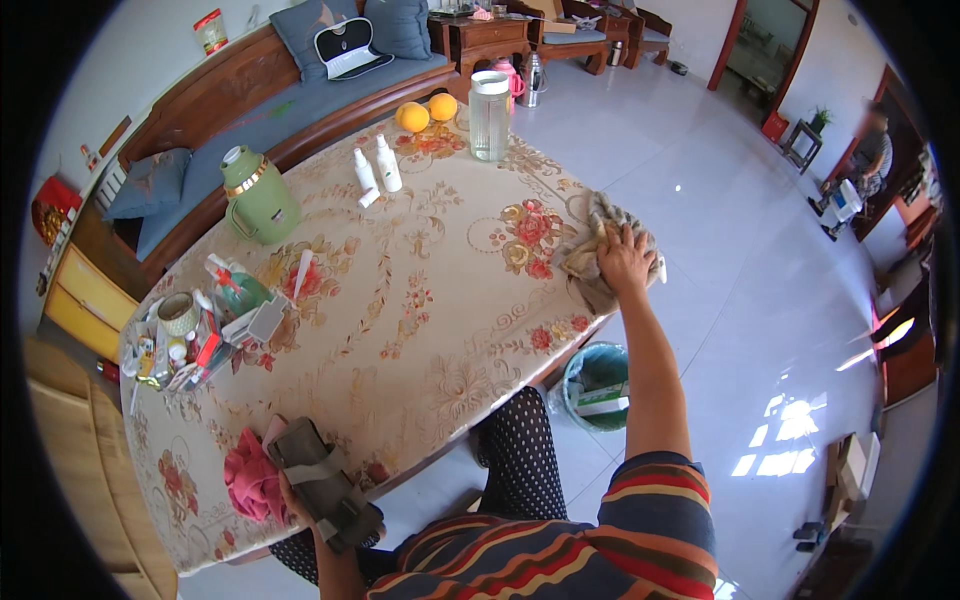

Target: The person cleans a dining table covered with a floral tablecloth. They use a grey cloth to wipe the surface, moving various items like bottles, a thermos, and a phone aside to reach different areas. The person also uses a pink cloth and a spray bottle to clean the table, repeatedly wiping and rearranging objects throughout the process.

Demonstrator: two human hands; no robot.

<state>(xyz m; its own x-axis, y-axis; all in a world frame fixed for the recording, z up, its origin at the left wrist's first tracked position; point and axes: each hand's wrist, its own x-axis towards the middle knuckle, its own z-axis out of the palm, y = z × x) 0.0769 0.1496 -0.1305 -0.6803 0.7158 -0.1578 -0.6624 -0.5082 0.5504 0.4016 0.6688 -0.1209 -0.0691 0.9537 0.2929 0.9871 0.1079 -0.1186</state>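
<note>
My right hand (625,258) lies palm down, fingers spread, on a bunched grey-brown cloth (588,272) at the table's right edge. The cloth partly hangs over that edge. My left hand (297,503) is at the near edge, mostly hidden behind a dark grey-olive case (318,478) with a lighter strap. It seems wrapped round the case's side. Touching the case on its left is a crumpled pink cloth (252,480). Under both cloths is a flowered beige tablecloth (440,300).
A green thermos jug (262,200), two white bottles (388,165), oranges (412,117) and a lidded water jar (489,120) stand toward the far side. A cluttered clear organizer (215,365) is at left. Below the right edge is a lined bin (594,375). A person (872,155) sits far right.
</note>
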